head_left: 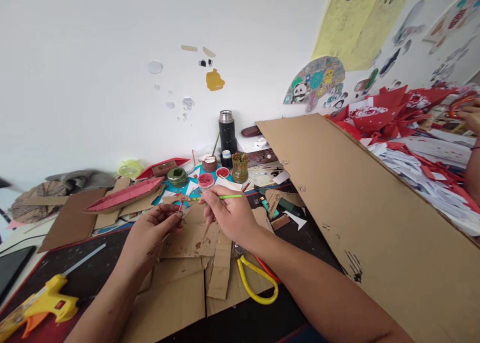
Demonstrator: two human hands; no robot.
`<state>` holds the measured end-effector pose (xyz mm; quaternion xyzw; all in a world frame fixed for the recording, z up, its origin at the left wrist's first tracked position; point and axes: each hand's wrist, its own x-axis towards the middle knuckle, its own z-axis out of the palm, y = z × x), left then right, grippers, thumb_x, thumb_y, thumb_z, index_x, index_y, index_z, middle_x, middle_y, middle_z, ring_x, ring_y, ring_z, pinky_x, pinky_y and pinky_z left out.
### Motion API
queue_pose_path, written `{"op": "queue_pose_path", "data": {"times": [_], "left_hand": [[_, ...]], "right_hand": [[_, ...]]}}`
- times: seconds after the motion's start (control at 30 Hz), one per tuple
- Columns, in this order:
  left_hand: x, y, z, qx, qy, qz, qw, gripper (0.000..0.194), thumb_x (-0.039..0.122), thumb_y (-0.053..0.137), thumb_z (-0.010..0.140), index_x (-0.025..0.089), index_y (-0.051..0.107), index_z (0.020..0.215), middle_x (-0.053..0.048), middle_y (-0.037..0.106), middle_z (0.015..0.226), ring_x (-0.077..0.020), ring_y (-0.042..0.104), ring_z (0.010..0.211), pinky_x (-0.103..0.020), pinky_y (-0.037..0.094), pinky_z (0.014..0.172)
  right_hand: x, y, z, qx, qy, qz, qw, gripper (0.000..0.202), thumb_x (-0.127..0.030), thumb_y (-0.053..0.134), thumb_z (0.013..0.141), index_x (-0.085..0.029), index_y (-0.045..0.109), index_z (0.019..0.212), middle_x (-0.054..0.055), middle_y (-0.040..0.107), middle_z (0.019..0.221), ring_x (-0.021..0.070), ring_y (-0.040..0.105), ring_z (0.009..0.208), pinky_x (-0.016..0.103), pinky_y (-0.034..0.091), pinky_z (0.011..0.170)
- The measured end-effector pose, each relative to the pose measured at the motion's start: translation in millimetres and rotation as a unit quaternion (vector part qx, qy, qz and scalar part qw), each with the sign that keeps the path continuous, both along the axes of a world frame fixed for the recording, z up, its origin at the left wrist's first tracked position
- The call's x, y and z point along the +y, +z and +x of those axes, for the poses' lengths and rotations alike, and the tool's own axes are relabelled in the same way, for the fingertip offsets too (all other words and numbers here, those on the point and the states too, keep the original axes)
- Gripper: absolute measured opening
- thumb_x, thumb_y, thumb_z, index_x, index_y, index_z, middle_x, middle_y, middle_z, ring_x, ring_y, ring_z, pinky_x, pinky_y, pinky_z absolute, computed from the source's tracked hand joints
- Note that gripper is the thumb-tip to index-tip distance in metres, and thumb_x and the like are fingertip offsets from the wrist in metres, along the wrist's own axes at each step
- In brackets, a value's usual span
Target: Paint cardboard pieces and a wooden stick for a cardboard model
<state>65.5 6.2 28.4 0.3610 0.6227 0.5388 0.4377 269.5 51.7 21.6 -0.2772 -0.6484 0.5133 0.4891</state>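
Observation:
My right hand (pixel 235 220) pinches a thin paintbrush with a green handle (pixel 230 197), its tip pointing left. In my left hand (pixel 150 233), thumb and fingers close on a small red piece (pixel 181 204), too small to name. The brush tip is close to that piece; whether they touch I cannot tell. Below both hands lie paint-stained cardboard pieces (pixel 183 245). Just beyond them stand an open jar of red paint (pixel 206 180) and a jar of dark green paint (pixel 177 177). Yellow-handled scissors (pixel 258 299) lie under my right forearm.
A yellow glue gun (pixel 56 300) lies at lower left. A pink-lined cardboard boat shape (pixel 125 195) rests behind my left hand. A large cardboard sheet (pixel 360 198) slants along the right, with paper strips (pixel 423 168) beyond it. Another person's hand (pixel 471 115) shows at the far right.

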Motion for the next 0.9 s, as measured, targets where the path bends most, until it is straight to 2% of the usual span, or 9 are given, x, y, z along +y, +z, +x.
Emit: {"op": "queue_pose_path", "data": {"times": [0.17, 0.33, 0.53, 0.73, 0.9], "left_hand": [[-0.1, -3.3, -2.7, 0.012, -0.005, 0.0, 1.0, 0.059, 0.054, 0.108, 0.042, 0.02, 0.079, 0.08, -0.001, 0.075, 0.071, -0.0169, 0.065, 0.063, -0.029, 0.054, 0.062], [0.1, -3.7, -2.8, 0.002, -0.008, -0.007, 1.0, 0.059, 0.055, 0.108, 0.042, 0.02, 0.081, 0.082, -0.002, 0.078, 0.074, -0.0168, 0.067, 0.064, -0.028, 0.055, 0.063], [0.2, -7.4, -3.7, -0.032, -0.003, -0.003, 0.999, 0.058, 0.056, 0.107, 0.045, 0.019, 0.084, 0.083, -0.006, 0.081, 0.079, -0.0197, 0.072, 0.072, -0.028, 0.059, 0.064], [0.6, -7.5, -3.5, -0.044, 0.001, -0.003, 0.999, 0.056, 0.053, 0.109, 0.043, 0.018, 0.084, 0.08, -0.006, 0.081, 0.078, -0.0185, 0.072, 0.07, -0.026, 0.06, 0.061], [0.6, -8.9, -3.5, -0.069, -0.002, 0.005, 0.998, 0.05, 0.046, 0.109, 0.047, 0.018, 0.085, 0.08, -0.006, 0.08, 0.076, -0.0181, 0.072, 0.068, -0.024, 0.061, 0.059]], "right_hand": [[-0.7, 2.1, 0.8, 0.009, -0.002, -0.006, 1.0, 0.055, -0.072, 0.054, 0.111, -0.021, 0.071, 0.1, -0.001, 0.068, 0.075, 0.0119, 0.068, 0.057, 0.024, 0.052, 0.057], [-3.2, 3.6, 1.1, -0.032, 0.009, 0.012, 0.999, 0.056, -0.073, 0.054, 0.11, -0.022, 0.072, 0.098, -0.001, 0.07, 0.074, 0.0123, 0.068, 0.058, 0.024, 0.052, 0.058], [-1.6, 3.0, 0.7, 0.015, -0.007, -0.008, 1.0, 0.055, -0.072, 0.054, 0.111, -0.021, 0.072, 0.101, -0.002, 0.068, 0.073, 0.012, 0.068, 0.057, 0.023, 0.052, 0.057], [-5.9, 6.1, 2.8, -0.043, 0.015, 0.025, 0.999, 0.058, -0.073, 0.054, 0.11, -0.021, 0.072, 0.095, 0.0, 0.07, 0.073, 0.0122, 0.068, 0.058, 0.024, 0.052, 0.058], [-3.1, 6.1, 2.4, 0.005, -0.019, -0.006, 1.0, 0.055, -0.072, 0.053, 0.111, -0.022, 0.071, 0.099, -0.001, 0.069, 0.075, 0.0125, 0.068, 0.057, 0.023, 0.053, 0.056]]}}
